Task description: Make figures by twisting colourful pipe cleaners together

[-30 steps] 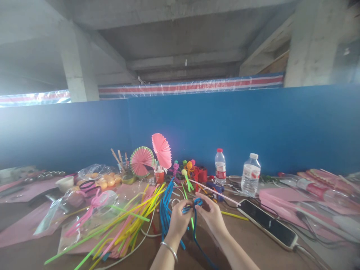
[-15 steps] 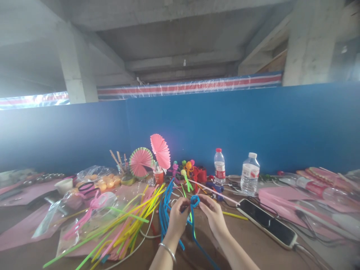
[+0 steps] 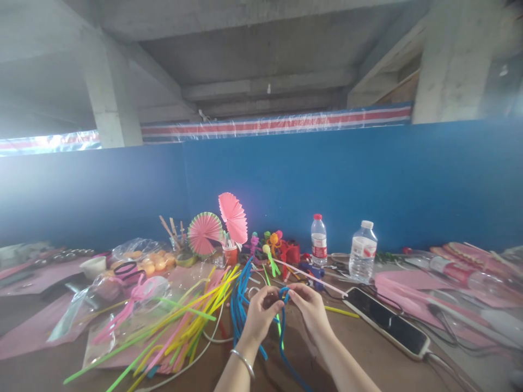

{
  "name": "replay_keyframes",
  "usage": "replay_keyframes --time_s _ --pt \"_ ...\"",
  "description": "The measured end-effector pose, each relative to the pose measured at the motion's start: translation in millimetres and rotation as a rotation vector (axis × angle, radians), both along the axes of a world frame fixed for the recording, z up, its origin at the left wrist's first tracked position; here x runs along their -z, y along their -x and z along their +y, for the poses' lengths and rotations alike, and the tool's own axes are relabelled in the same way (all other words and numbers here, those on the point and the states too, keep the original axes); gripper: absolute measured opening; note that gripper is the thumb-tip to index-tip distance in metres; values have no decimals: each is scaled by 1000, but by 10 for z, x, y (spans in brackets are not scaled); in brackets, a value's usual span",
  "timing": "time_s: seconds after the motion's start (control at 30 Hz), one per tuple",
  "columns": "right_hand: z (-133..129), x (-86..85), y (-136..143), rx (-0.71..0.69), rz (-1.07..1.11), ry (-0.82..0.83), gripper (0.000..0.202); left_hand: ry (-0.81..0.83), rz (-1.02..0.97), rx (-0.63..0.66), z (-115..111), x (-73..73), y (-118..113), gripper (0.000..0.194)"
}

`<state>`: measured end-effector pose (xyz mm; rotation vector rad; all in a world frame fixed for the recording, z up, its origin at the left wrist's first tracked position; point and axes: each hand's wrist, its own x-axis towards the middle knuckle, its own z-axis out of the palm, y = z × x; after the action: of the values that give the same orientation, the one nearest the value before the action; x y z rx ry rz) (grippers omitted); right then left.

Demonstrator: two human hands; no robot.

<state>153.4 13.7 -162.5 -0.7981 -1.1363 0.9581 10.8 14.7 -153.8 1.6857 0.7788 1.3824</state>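
A blue pipe cleaner [image 3: 283, 340] is bent into a small loop at its upper end, and its long tail hangs toward the front edge of the view. My left hand [image 3: 262, 313], with a silver bangle on the wrist, pinches the loop from the left. From the right, my right hand [image 3: 307, 307] pinches the same loop with thumb and fingers. The fingers partly cover the loop. Just left of my left hand lies a bundle of blue pipe cleaners [image 3: 238, 305]. A green figure [image 3: 270, 261] lies beyond the hands.
Yellow, green and pink pipe cleaners [image 3: 183, 326] spread over the left. A phone [image 3: 388, 321] with a cable lies at right. Two bottles [image 3: 319, 242] [image 3: 363, 253] and a red cup [image 3: 230, 256] with pink paper fans stand near the blue partition [image 3: 347, 179].
My hands have closed in around the blue loop, which shows less between the fingers. My left fingers have moved slightly right and up. The things on the table stay where they were.
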Motion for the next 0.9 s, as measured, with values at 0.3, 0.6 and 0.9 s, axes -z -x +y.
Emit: replay_keyframes --time_s 0.3,0.6,0.9 --pt "-25 -44 20 53 -128 -38 23 -106 110 -94 -64 -57 -47 31" --pt "-86 -44 93 97 -236 -91 20 -244 126 -276 -35 -6 -59 20" --pt "-77 -20 84 149 -289 -82 14 -138 63 -116 -83 -76 -13 22"
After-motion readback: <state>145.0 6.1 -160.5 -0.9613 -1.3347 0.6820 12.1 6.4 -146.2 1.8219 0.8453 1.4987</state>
